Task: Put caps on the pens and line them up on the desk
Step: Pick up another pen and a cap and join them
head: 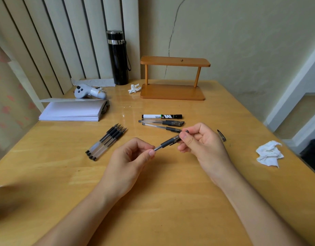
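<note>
A clear gel pen (168,142) with a black grip hangs above the wooden desk (171,201) between both hands. My left hand (133,157) pinches its rear end. My right hand (201,141) holds the clear cap over the tip end. Several uncapped pens (107,141) lie bundled at the left, tips pointing away. Behind the hands lie a capped white marker (161,116) and two capped gel pens (162,122), side by side. A loose cap (221,135) rests right of my right hand.
A wooden two-tier stand (172,92) and a black flask (118,57) stand at the back. A paper stack (71,110) and a grey controller (90,92) lie back left. Crumpled tissues sit at the right edge (269,153) and near the stand (134,88).
</note>
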